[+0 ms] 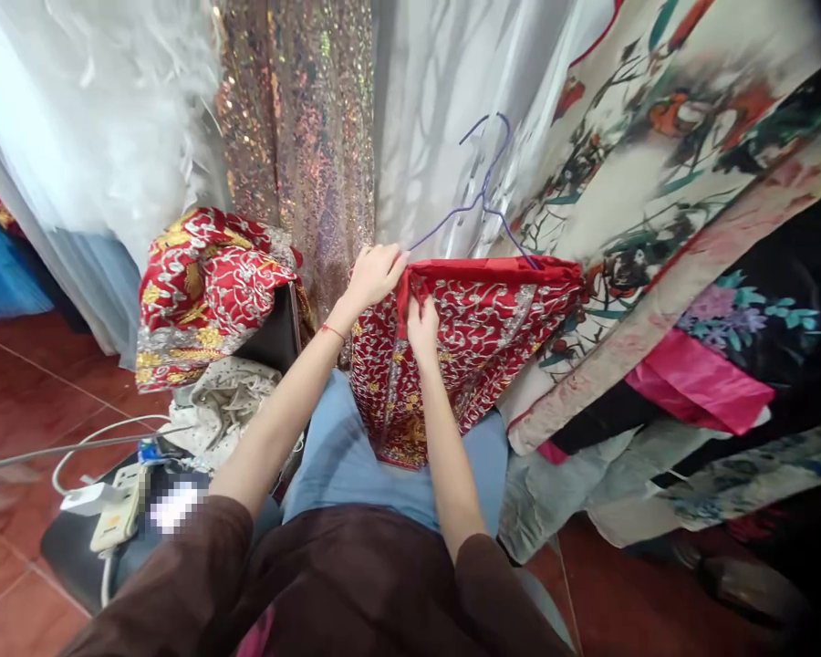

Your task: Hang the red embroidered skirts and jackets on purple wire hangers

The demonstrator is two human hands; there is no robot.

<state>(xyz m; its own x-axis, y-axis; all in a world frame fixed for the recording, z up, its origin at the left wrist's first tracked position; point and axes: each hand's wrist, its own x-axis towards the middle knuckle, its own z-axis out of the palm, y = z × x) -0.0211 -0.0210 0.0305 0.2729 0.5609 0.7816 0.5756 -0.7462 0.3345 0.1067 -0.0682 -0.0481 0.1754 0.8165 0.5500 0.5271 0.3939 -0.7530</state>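
A red garment with gold and silver embroidery (483, 338) hangs from a purple wire hanger (484, 196) and drapes over my lap in blue jeans. My left hand (373, 274) is closed on the garment's upper left corner, at the end of the hanger. My right hand (422, 327) pinches the red fabric just below the top edge, close beside the left hand. The hanger's hook stands up free in front of a white curtain.
A second red embroidered garment (205, 292) lies heaped over a dark chair at left, cream cloth (223, 406) beneath it. A power strip with white cables (113, 511) sits on a dark stool. Floral robes (663, 219) hang at right, a sequin curtain (297, 128) behind. Red tiled floor (20, 392).
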